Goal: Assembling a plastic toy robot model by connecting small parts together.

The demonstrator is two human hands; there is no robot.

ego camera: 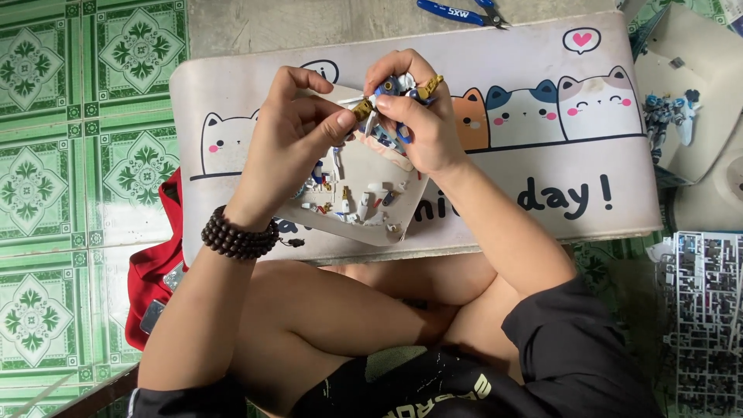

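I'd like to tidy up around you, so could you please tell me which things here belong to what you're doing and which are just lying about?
In use:
left hand pinching a small gold part
right hand holding the model figure
white tray of loose parts

Lying about:
blue cutters
red cloth
parts frame
finished blue figure
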